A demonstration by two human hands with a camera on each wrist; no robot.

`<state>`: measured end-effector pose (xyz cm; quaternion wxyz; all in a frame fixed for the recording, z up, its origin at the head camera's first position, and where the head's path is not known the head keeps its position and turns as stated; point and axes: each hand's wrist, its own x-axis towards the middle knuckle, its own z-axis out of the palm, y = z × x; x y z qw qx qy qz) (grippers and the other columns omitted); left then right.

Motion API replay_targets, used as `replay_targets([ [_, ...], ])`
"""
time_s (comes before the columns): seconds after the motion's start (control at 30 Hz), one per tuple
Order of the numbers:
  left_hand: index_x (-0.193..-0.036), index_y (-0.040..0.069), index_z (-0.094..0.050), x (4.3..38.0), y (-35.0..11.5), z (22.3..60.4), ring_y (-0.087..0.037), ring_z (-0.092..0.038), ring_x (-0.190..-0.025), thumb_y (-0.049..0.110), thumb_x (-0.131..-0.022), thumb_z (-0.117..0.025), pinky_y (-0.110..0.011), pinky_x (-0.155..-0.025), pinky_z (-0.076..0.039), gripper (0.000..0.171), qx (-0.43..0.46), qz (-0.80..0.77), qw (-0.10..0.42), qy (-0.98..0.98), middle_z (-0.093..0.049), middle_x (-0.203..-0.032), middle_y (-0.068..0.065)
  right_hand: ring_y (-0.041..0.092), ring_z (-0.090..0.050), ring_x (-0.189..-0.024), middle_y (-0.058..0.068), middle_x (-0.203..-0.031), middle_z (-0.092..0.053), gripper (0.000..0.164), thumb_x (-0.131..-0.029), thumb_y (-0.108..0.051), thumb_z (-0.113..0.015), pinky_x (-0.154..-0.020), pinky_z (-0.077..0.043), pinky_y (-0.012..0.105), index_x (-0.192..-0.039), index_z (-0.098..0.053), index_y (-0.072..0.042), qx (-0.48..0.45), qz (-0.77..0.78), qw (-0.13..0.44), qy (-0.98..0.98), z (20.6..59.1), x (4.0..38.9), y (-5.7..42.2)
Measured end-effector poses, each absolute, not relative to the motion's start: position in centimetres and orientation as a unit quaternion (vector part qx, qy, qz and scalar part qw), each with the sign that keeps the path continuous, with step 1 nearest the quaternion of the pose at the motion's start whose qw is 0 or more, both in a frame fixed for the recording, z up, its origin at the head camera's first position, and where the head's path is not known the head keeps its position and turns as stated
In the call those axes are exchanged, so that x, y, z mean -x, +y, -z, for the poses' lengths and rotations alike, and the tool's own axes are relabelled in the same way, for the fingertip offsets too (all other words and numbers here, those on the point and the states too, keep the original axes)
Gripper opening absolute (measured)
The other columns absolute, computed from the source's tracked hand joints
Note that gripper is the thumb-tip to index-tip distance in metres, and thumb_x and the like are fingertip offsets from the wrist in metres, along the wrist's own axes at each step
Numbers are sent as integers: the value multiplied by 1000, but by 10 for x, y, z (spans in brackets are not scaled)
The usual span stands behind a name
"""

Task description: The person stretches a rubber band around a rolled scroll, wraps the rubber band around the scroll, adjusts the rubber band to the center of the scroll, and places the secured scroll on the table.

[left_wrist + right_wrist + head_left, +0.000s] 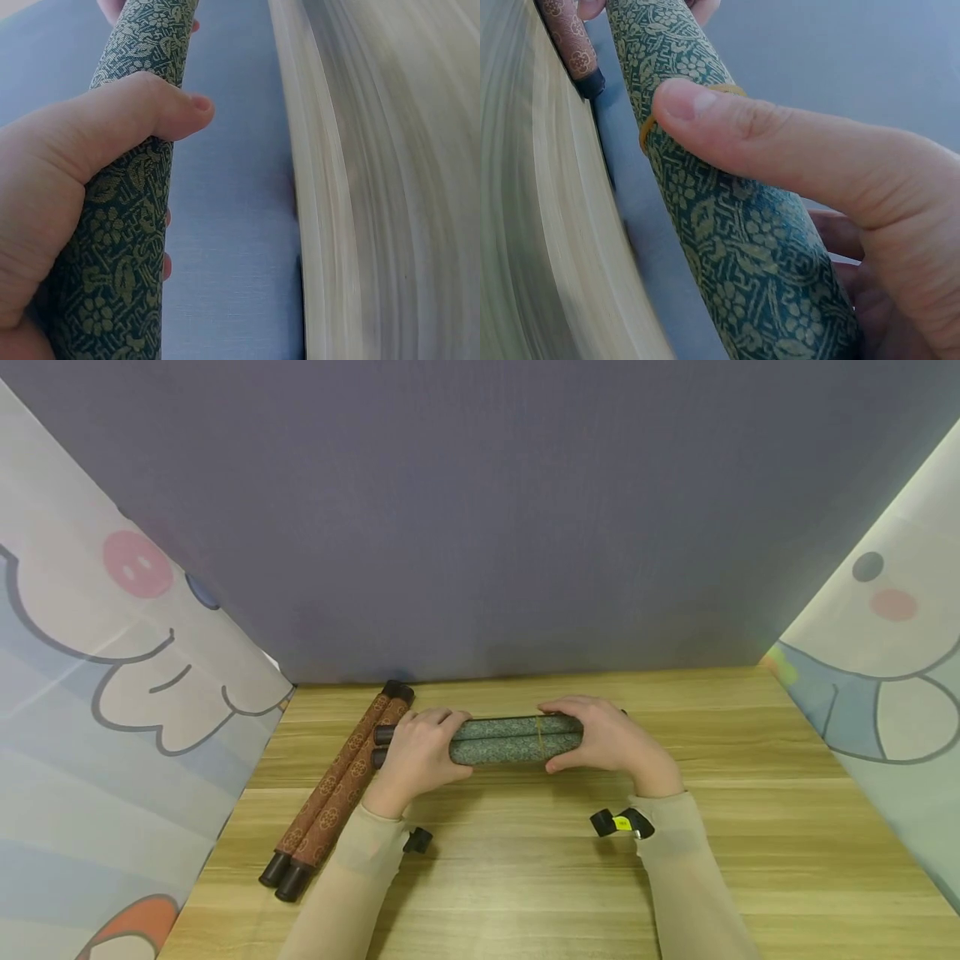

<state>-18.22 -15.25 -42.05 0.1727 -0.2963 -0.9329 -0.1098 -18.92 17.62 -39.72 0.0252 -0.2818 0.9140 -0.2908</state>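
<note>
Clearly grasping green scrolls (498,749) two-handed

Held by left hand (422,752) and right hand (611,739) over desk (525,868), toward back edge. Could splay with band (730,89) rubbed loose by right grip; could knock brown scrolls (335,777), near left edge, if swung left. Cannot tell whether touching those at knobs (384,735); mostly hidden at right end.

Head view faces forward and down; close wrist views share the green bundle (498,750).
</note>
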Motion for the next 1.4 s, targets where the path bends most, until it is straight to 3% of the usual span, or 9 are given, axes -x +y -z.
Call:
replay_targets([
  [0.6,-134,12,-74,182,-154,420,-36,-75,-106,41,-62,-107,-61,-93,-59,84,294,109,181,-932,-78,-117,-9,43,-57,-142,16,-152,-64,90,-77,-39,-102,-118,-43,66,-153,-64,-9,287,274,21,917,398,192,177],
  [0.77,-135,12,-74,181,-153,419,-37,-75,-107,41,-63,-107,-62,-95,-59,84,296,111,175,-932,-78,-117,-10,42,-64,-135,16,-147,-68,87,-76,-39,-102,-113,-48,64,-149,-67,-8,307,266,3,914,400,194,174],
  [1.07,-134,10,-74,181,-151,422,-38,-75,-107,41,-63,-107,-68,-100,-56,85,296,115,175,-932,-78,-119,-12,41,-65,-134,13,-144,-70,84,-78,-47,-100,-114,-45,67,-147,-69,-10,315,258,-2,914,399,195,171],
  [1.27,-135,10,-74,181,-149,422,-37,-76,-105,40,-63,-107,-67,-97,-57,85,295,114,174,-932,-78,-118,-12,39,-67,-131,13,-142,-72,83,-78,-45,-100,-110,-47,68,-146,-70,-8,324,254,-11,911,401,195,168],
  [1.4,-133,11,-74,179,-145,423,-36,-76,-101,38,-63,-106,-63,-91,-59,81,301,119,172,-931,-78,-114,-11,32,-72,-121,8,-136,-75,81,-76,-44,-101,-104,-52,62,-142,-72,-9,346,250,-20,904,405,195,159],
])
